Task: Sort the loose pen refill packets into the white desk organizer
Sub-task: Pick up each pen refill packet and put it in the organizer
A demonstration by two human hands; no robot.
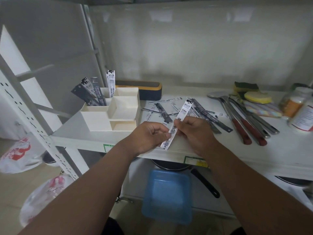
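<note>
Both my hands hold one long white refill packet point(182, 114) above the shelf's front edge. My left hand point(149, 134) pinches its lower end and my right hand point(194, 129) grips its middle. The packet slants up to the right. Behind it, several loose refill packets point(199, 111), white and dark, lie scattered on the white shelf point(94, 139). The white desk organizer point(118, 111) stands to the left. Its back compartments hold several dark packets point(88, 93) and one upright white packet point(111, 83).
A dark case with a yellow rim point(144, 89) sits behind the organizer. Red-handled utensils point(242, 122), sponges point(254, 95) and bottles point(303, 114) crowd the shelf's right side. Below are a blue stool point(167, 195) and a black pan point(203, 182). Plastic bags point(18, 153) lie at left.
</note>
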